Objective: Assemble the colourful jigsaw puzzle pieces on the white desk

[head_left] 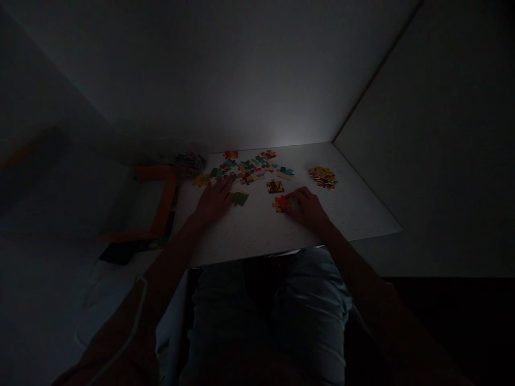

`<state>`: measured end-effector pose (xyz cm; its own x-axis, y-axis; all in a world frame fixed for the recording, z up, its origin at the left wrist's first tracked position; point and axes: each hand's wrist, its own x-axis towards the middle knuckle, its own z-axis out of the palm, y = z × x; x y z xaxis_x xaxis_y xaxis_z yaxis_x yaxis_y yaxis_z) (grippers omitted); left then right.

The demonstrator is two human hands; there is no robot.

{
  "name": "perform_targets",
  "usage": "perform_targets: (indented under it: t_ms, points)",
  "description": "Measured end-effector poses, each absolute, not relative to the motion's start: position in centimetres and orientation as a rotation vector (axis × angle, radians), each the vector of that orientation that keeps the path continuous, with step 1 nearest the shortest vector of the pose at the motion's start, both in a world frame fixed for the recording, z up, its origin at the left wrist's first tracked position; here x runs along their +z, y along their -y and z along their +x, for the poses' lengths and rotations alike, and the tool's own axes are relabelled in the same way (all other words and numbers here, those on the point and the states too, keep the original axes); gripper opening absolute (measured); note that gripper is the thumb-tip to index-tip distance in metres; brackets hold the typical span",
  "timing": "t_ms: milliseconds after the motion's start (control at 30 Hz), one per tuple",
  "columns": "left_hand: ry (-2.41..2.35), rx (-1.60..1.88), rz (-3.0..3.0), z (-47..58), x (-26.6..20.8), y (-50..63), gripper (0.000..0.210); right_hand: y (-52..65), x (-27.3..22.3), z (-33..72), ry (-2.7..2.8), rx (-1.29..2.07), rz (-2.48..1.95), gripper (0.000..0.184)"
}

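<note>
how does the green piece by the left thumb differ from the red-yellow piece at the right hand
The green piece is mostly plain green; the red-yellow piece mixes two bright colours. The green piece lies beside the left hand, while the red-yellow piece is at the fingers of the right hand. Both are on the table.
</note>
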<state>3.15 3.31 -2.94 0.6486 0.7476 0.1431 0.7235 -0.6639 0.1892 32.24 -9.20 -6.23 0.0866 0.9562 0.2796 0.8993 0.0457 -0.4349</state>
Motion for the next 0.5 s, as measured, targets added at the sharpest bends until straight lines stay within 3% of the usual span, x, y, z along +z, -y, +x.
perform_targets:
  t_ms: [367, 500]
  points:
    - [-1.583, 0.486, 2.629, 1.4, -3.2, -2.2, 0.057, 8.9, -7.1, 32.4, 1.78, 0.179, -1.874, 0.041]
    - [-1.241, 0.258, 2.741, 2.1, -2.0, 0.9, 0.053, 9.1, -7.0, 32.3, 1.808, 0.175, -1.849, 0.047]
